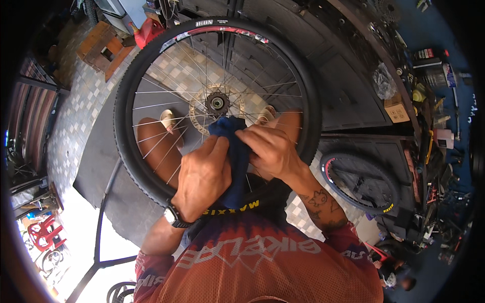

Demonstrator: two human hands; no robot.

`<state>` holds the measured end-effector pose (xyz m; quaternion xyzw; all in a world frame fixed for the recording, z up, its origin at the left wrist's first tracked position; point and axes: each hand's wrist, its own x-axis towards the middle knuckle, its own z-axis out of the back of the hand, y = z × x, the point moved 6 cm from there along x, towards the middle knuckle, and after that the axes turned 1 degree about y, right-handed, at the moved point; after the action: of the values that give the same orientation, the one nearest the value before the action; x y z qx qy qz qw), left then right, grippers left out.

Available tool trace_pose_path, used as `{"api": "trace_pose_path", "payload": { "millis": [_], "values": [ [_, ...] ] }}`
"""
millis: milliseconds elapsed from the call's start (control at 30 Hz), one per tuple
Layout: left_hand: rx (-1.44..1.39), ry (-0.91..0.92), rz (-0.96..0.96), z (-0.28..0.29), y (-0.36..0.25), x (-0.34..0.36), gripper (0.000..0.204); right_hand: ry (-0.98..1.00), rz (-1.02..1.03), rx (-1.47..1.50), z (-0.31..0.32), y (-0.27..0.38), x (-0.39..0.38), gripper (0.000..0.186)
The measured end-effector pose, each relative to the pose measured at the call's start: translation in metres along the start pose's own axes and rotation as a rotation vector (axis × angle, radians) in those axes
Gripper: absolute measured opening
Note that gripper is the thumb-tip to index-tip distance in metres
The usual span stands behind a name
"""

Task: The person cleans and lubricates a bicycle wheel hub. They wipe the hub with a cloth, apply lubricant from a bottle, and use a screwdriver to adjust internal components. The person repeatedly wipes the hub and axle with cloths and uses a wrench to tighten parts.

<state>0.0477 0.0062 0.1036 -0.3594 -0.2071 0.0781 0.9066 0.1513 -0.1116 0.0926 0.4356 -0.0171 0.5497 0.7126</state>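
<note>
A bicycle wheel with a black tire, silver spokes and a brake rotor round the hub fills the middle of the view, over my legs. My left hand, fingers closed, grips a dark blue cloth just below the hub. My right hand pinches the same cloth on its other side, near the spokes. The cloth hangs down toward the lower part of the tire. What lies inside the cloth is hidden.
A second wheel rests at the right beside dark panels and a cluttered shelf. A wooden stool and red container are upper left. A grey mat, metal pole and red chair are left.
</note>
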Motion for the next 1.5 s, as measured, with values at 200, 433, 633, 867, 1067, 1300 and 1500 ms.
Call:
{"api": "trace_pose_path", "payload": {
  "millis": [200,433,633,867,1067,1300,1500],
  "values": [
    [-0.126,-0.150,0.021,0.007,-0.001,0.001,0.026,-0.142,-0.392,0.461,-0.002,-0.019,-0.003,0.042],
    [-0.176,-0.135,-0.018,0.010,-0.004,0.000,0.024,-0.142,-0.243,0.206,0.015,0.002,-0.001,0.046],
    [-0.089,0.010,0.024,0.006,0.000,0.005,0.020,-0.054,0.027,-0.130,0.004,0.019,0.007,0.035],
    [-0.090,-0.089,0.014,0.015,-0.004,0.007,0.022,-0.027,-0.062,-0.068,0.001,0.012,0.010,0.044],
    [-0.140,-0.163,-0.035,0.018,-0.003,-0.004,0.024,-0.128,-0.267,0.327,-0.004,-0.008,0.000,0.047],
    [-0.177,-0.027,0.118,0.007,0.012,-0.013,0.034,-0.119,-0.230,0.277,-0.009,-0.002,-0.006,0.040],
    [-0.080,0.005,0.172,0.002,0.015,-0.016,0.020,0.020,0.010,-0.042,-0.012,0.016,-0.001,0.027]
  ]
}}
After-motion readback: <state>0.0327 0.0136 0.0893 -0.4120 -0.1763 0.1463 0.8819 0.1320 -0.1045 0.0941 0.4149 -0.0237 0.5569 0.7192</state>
